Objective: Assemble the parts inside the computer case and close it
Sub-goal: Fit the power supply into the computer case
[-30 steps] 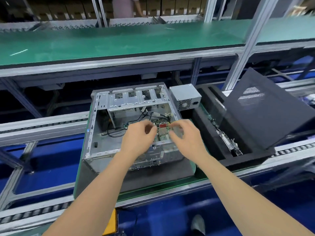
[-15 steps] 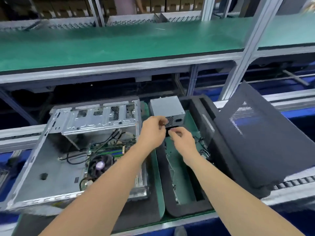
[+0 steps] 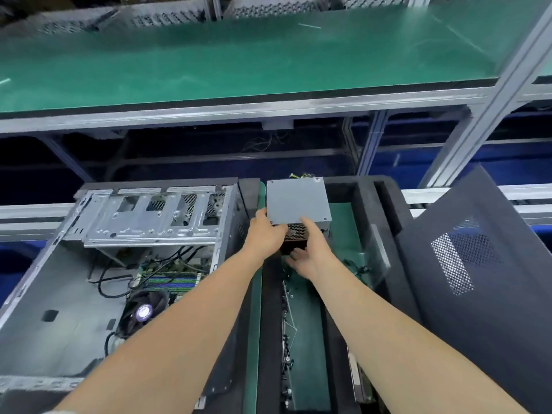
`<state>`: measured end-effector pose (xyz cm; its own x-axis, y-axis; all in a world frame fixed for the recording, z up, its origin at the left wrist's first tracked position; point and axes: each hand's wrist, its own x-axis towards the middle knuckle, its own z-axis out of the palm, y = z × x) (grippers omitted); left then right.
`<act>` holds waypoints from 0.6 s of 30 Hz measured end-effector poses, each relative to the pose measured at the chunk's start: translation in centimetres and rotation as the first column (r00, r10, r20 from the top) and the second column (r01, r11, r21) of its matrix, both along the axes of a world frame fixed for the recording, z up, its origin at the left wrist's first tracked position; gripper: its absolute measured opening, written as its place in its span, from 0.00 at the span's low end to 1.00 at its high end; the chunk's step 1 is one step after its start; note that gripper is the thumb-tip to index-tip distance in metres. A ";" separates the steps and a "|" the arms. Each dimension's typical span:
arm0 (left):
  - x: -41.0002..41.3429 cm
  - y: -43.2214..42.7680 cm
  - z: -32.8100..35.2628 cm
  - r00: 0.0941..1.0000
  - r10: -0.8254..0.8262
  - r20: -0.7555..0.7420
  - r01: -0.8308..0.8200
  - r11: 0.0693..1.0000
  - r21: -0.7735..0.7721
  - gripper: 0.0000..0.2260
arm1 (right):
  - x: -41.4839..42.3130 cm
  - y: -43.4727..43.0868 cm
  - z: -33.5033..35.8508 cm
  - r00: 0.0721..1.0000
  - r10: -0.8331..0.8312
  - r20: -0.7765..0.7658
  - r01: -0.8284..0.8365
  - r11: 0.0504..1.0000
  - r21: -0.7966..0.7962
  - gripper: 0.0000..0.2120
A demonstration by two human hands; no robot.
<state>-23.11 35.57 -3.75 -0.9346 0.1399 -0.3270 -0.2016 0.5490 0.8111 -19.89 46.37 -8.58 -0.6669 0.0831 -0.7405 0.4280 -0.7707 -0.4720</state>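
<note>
The open grey computer case (image 3: 47,282) lies on its side at the left, with a motherboard, a round cooler fan (image 3: 145,310) and black cables inside. A grey power supply box (image 3: 297,201) stands at the far end of the black foam tray (image 3: 385,210) to the right of the case. My left hand (image 3: 265,236) grips its near left corner. My right hand (image 3: 310,253) grips its near vented face, thumb on top and fingers curled below. The dark side panel (image 3: 484,282) with a mesh vent leans at the right.
Loose small parts and wires (image 3: 288,324) lie on the tray's green floor. A green-topped upper shelf (image 3: 239,55) on aluminium posts (image 3: 484,115) overhangs the far side. Conveyor rails (image 3: 27,216) run left and right behind the case.
Both hands left the motherboard inside the case, moved right to the power supply and took hold of its near side. The view shifted right and closer.
</note>
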 end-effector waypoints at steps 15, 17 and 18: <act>-1.6 0.3 -1.2 0.914 0.195 0.356 -0.296 0.920 0.258 0.23 | -1.4 0.2 -1.0 0.985 -0.136 -0.110 0.119 0.982 -0.146 0.19; -1.3 0.4 -0.5 0.909 0.174 0.378 -0.296 0.910 0.292 0.30 | -0.7 0.3 -0.5 0.973 -0.167 -0.162 0.131 0.969 -0.211 0.23; -1.2 0.5 0.1 0.908 0.157 0.389 -0.290 0.905 0.311 0.34 | -0.4 0.4 -0.3 0.965 -0.175 -0.193 0.128 0.964 -0.234 0.24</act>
<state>-24.31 36.09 -3.69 -0.7900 0.1087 -0.6034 -0.5880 0.1445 0.7959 -20.28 46.72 -8.83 -0.8016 0.0481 -0.5960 0.2074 -0.9125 -0.3525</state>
